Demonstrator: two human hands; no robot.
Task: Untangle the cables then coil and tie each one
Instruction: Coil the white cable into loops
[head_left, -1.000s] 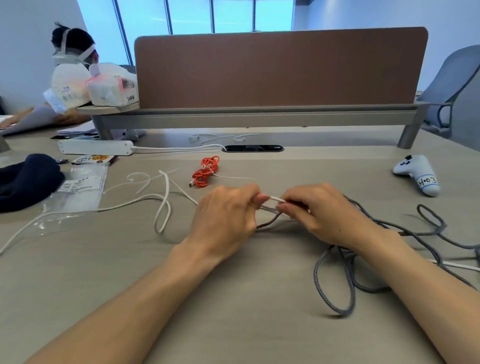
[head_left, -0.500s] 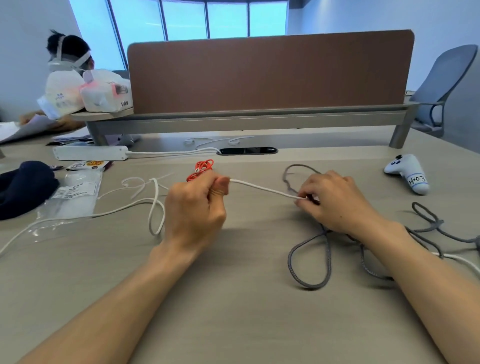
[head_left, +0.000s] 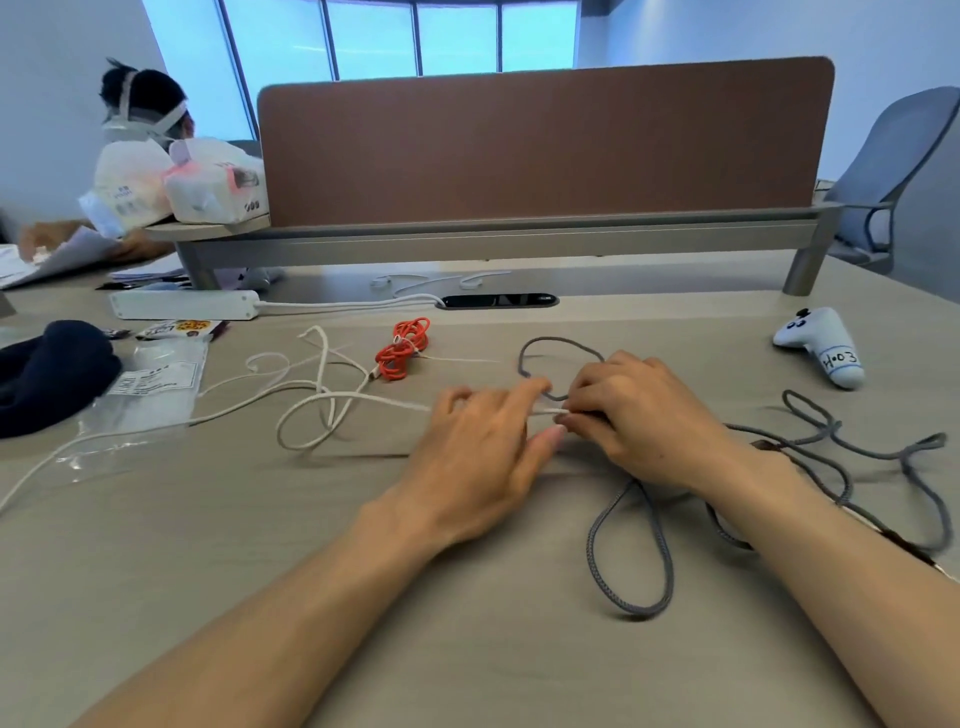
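A white cable (head_left: 311, 415) lies in loose loops at mid-left of the desk and runs right under my left hand (head_left: 483, 447). That hand's fingers are loosely spread, with index finger and thumb apart on either side of the cable. My right hand (head_left: 639, 415) has curled fingers and pinches the white cable just beyond my left fingertips. A grey braided cable (head_left: 631, 561) loops out from under my right hand, forward, behind it and off to the right. A coiled orange cable (head_left: 405, 348) lies farther back.
A white power strip (head_left: 182, 304), a plastic bag (head_left: 150, 384) and a dark cloth (head_left: 52, 374) sit at left. A white controller (head_left: 821, 345) lies at right. The brown divider (head_left: 545, 140) closes the back. Another person (head_left: 140, 104) sits far left, and a chair (head_left: 893, 156) stands far right.
My left hand, which had drawn the white cable out to the left, has moved back right to my right hand with its fingers loosened. The white cable now lies slack in a loop.
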